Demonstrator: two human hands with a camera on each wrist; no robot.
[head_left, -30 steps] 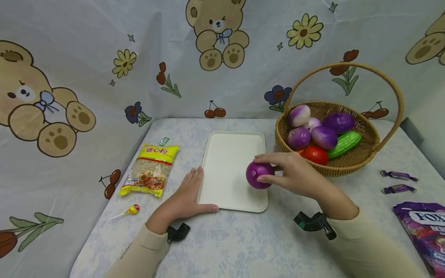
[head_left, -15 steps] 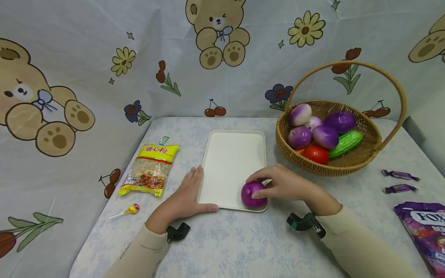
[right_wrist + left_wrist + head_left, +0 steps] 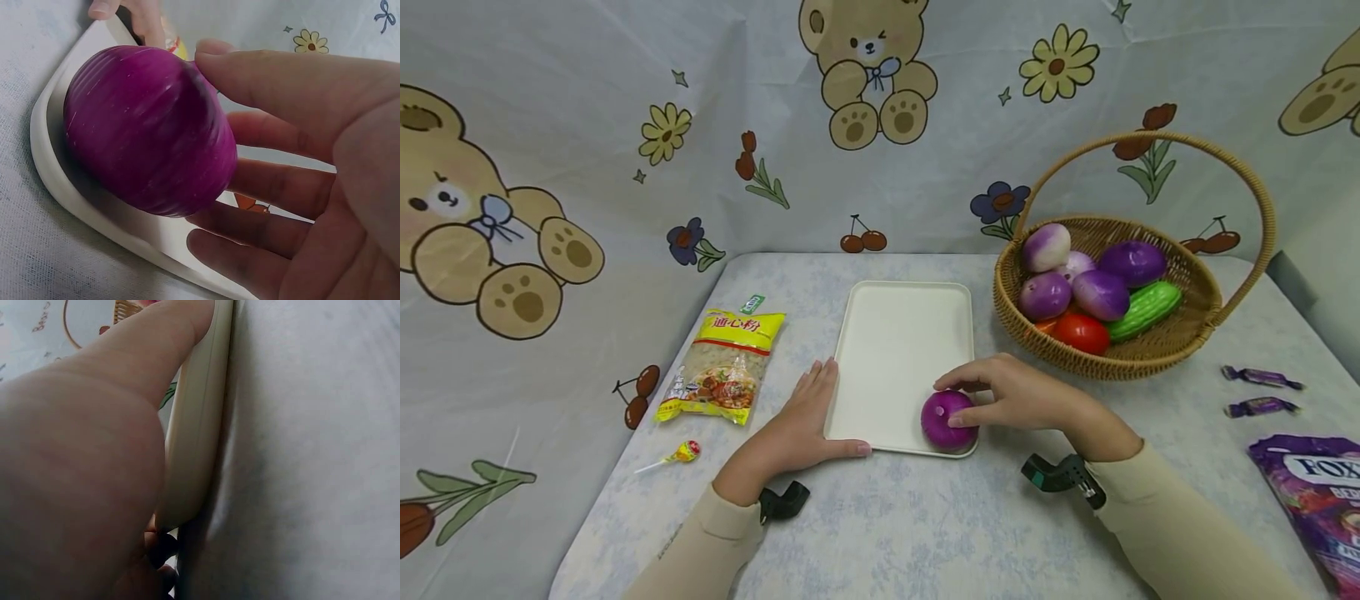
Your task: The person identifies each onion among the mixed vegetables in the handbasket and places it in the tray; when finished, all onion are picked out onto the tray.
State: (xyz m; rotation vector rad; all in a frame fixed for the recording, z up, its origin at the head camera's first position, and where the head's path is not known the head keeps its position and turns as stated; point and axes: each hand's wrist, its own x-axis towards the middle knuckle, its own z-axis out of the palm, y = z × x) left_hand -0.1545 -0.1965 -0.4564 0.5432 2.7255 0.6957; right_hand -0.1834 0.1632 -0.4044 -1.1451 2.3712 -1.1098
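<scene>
A purple onion (image 3: pixel 946 419) sits in the near right corner of a white rectangular tray (image 3: pixel 902 333). My right hand (image 3: pixel 1018 396) grips it from the right, thumb on the near side and fingers curled round the far side. In the right wrist view the onion (image 3: pixel 150 131) fills the tray's corner, with the thumb at its top and the other fingers behind it. My left hand (image 3: pixel 801 425) lies against the tray's near left corner, fingers straight along the left side and thumb along the front edge. The left wrist view shows the tray's side wall (image 3: pixel 197 419) beside that hand.
A wicker basket (image 3: pixel 1120 367) with a tall handle holds purple-and-white vegetables, a tomato (image 3: pixel 1081 334) and a green gourd (image 3: pixel 1146 311). Left are a pasta bag (image 3: pixel 722 367) and a lollipop (image 3: pixel 685 452). Right lie two purple-wrapped candies (image 3: pixel 1261 407) and a purple bag (image 3: pixel 1311 500).
My right hand has brought the onion down and toward me into the tray's near right corner, where it has stayed over the last half second. The left hand has kept its place.
</scene>
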